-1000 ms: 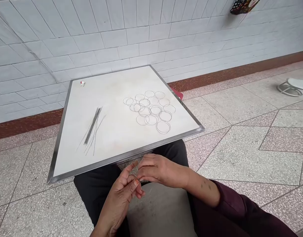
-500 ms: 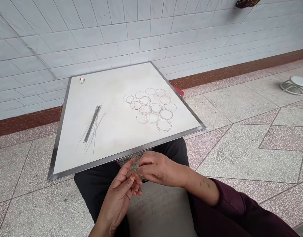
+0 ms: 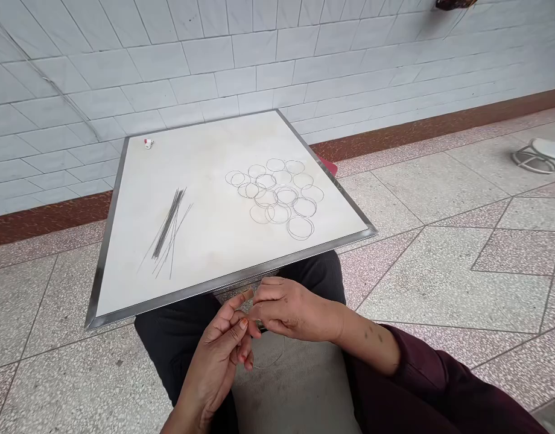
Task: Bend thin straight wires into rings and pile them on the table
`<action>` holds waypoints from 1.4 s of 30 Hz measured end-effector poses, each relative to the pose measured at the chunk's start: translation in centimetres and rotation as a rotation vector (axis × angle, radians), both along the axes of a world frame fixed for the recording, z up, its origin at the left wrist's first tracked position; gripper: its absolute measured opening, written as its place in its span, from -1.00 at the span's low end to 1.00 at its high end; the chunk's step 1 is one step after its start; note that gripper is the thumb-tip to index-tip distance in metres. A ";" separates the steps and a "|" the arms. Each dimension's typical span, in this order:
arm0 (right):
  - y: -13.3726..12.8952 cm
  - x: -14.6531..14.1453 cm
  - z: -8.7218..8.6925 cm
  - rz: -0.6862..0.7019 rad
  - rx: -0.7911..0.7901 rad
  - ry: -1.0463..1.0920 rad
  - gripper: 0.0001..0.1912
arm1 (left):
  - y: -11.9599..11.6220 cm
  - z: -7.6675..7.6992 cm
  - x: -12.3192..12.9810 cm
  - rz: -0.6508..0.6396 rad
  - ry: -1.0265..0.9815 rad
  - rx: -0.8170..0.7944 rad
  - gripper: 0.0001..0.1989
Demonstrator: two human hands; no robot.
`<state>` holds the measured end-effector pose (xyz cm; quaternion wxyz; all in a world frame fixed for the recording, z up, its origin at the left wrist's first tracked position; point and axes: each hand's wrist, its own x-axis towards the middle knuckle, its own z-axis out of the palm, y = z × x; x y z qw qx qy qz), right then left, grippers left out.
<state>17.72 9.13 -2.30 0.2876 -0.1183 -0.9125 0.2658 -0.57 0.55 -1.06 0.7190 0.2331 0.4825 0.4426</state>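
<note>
My left hand (image 3: 218, 361) and my right hand (image 3: 291, 310) meet over my lap, just below the near edge of a white board with a metal rim (image 3: 223, 283). Both pinch a thin wire (image 3: 268, 361) that curves down in a loop under the fingers. On the board lies a bundle of straight thin wires (image 3: 169, 229) at the left. At the right lies a cluster of several wire rings (image 3: 280, 196), some overlapping.
A small white and red object (image 3: 148, 143) sits at the board's far left corner. A white tiled wall (image 3: 214, 60) stands behind the board. A round white stool (image 3: 542, 154) is on the speckled floor at the far right.
My hands stayed together over my lap with small finger movements. The wire now hangs below the fingers as a visible curved loop.
</note>
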 end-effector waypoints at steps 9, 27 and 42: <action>-0.1 -0.1 -0.4 -0.034 0.017 -0.007 -0.85 | 0.2 -0.3 0.0 0.002 0.023 -0.021 -0.48; 0.4 -0.3 -1.4 -0.156 0.040 0.154 -0.86 | 0.1 0.1 -0.2 0.043 -0.143 -0.010 -0.52; 0.4 -0.4 -1.9 -0.148 0.077 0.164 -0.87 | -0.2 -0.2 -0.1 0.052 -0.126 -0.026 -0.57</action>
